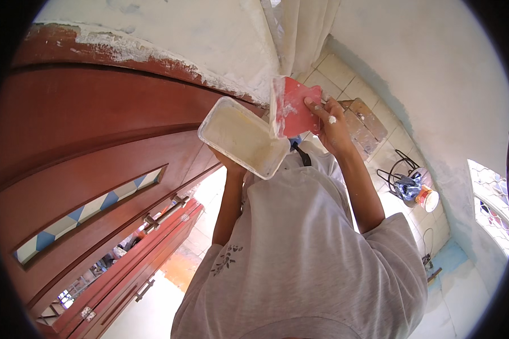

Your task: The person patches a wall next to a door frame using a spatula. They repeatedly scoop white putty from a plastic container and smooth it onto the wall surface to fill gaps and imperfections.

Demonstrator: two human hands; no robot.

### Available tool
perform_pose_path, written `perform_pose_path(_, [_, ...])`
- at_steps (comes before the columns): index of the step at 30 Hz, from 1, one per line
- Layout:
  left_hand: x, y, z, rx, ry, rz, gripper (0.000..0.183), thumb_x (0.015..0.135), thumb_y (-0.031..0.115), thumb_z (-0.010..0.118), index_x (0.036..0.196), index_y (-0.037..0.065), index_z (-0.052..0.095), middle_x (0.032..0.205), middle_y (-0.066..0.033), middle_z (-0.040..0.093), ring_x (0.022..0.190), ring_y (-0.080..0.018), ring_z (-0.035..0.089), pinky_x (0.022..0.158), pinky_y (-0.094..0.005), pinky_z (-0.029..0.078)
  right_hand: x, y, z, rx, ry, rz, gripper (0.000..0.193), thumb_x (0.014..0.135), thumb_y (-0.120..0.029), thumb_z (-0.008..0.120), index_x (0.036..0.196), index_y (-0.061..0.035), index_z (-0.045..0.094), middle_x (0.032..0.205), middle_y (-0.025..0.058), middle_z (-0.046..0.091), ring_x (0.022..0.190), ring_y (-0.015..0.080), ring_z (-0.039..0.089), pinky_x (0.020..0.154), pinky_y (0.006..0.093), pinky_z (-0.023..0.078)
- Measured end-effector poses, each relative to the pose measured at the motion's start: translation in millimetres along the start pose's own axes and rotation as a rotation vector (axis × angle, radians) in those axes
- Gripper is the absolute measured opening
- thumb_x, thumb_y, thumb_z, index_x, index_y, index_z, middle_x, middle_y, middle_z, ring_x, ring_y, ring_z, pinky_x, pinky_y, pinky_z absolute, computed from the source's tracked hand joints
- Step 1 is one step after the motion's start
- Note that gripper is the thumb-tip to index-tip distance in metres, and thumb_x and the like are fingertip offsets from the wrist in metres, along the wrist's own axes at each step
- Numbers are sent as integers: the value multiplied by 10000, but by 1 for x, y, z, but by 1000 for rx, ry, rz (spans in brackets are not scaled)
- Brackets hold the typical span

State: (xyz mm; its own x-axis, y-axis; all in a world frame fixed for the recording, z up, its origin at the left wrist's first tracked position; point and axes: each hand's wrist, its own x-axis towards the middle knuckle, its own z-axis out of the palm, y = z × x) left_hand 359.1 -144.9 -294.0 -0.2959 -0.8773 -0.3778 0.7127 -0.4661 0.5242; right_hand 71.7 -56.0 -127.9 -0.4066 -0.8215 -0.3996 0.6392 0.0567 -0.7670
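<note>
My left hand (232,163) supports a rectangular plastic tub (219,117) from below; most of its fingers are hidden behind the tub. A pale, whitish residue coats the inside. In my right hand (335,129) is a red flat putty spreader (301,108), pinched with the thumb on its face. White putty (275,107) lines the spreader's left edge, which stands just over the tub's right end. White specks of putty stick to my right fingers.
Left is a reddish-brown wooden door (85,113) under a white, patchy wall (209,39). A pale curtain (305,34) hangs ahead. On the tiled floor to the right are a wooden board (363,127), a black metal frame (398,166) and an orange-and-white bucket (427,199).
</note>
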Motion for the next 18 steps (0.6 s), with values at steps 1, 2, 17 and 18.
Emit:
perform_pose_path(1, [-2,2,-4,6,14,3,746,1057,684,257,1558,146,384,1552,-86,455,1406,-289,467,1180,-465,387,3,2,1,167,16,-2,241,1003,-148,694,1112,23,564,1045,107,689,878,145,699,726,282,581])
perform_pose_path(2, [-6,4,-8,11,20,8,739,1058,678,261,1558,147,385,1551,-86,458,1403,-289,471,1176,-467,393,13,15,-10,174,18,-4,241,1003,-148,694,1112,23,564,1045,107,689,878,145,699,726,282,581])
perform_pose_path(17, [-52,31,-51,91,128,148,638,1082,592,322,1550,164,393,1532,-81,492,1354,-291,533,1112,-488,482,203,159,-8,167,111,361,201,1022,-100,481,1075,28,628,1025,151,700,962,237,675,872,366,586])
perform_pose_path(18, [-53,32,-53,107,134,161,632,1083,586,326,1550,165,393,1531,-80,494,1351,-291,537,1108,-490,488,212,154,-5,182,12,325,202,1003,-74,473,1061,38,631,1040,170,704,964,259,682,885,384,588])
